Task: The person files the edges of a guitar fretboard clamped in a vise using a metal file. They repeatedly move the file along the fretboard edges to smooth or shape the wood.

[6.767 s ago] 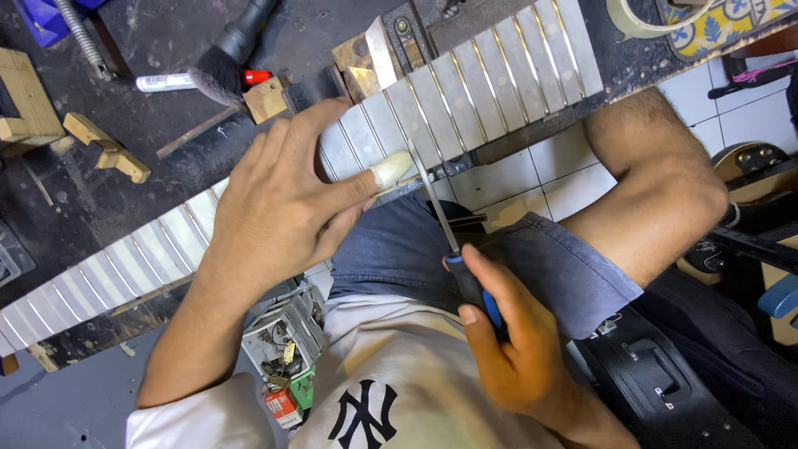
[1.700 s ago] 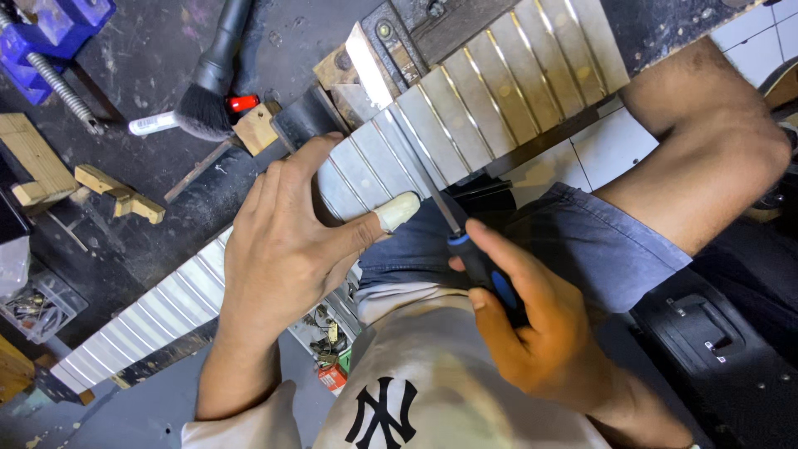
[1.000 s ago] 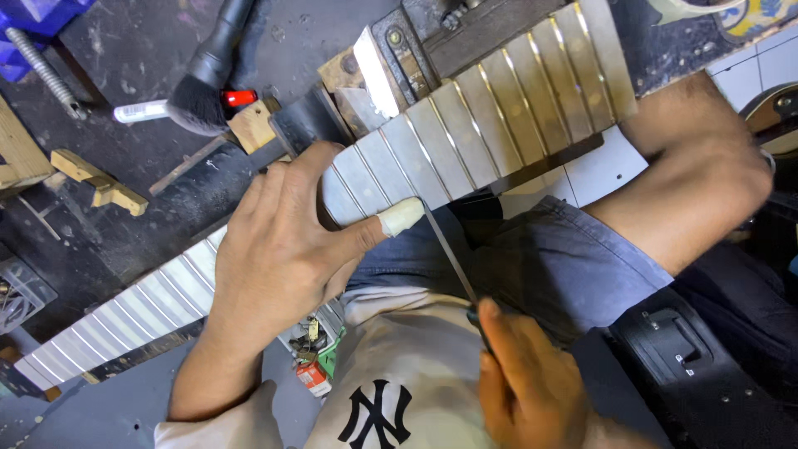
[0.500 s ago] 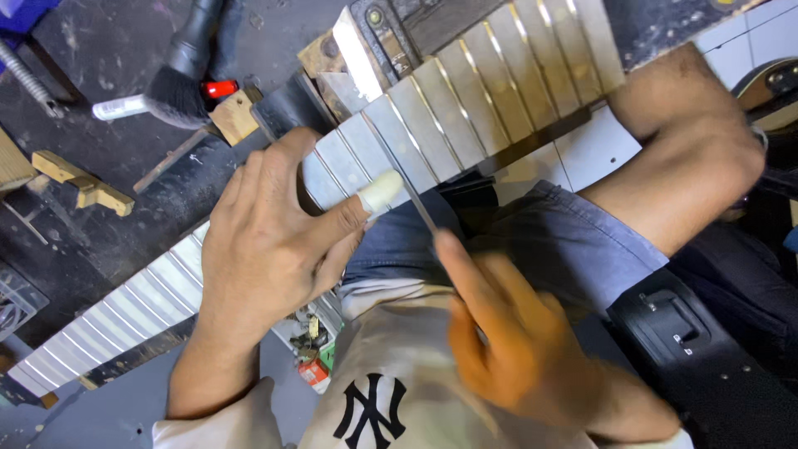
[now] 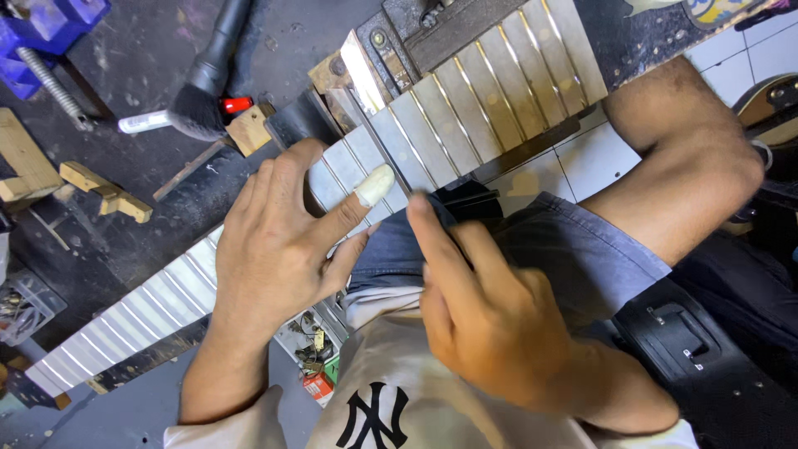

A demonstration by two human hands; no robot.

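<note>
Left hand point(image 5: 274, 249) lies flat, fingers spread, pinning the long taped guitar fretboard with brass frets point(image 5: 465, 125) on the dark workbench point(image 5: 150, 75). Right hand point(image 5: 490, 316) grips a thin metal file point(image 5: 378, 141), mid fret-dressing; next stroke wants steady, level pressure.

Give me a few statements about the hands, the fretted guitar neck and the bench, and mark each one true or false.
1. The left hand lies flat on the long masked guitar neck with metal frets. True.
2. The left thumb wears a pale wrap at its tip. True.
3. The right hand rests on the blue vise. False: it holds a thin metal file laid along a fret, far from the vise.
4. The black round brush lies on the neck. False: it lies on the dark workbench, beyond the neck.
5. Pale wooden blocks lie on the bench at left. True.
</note>
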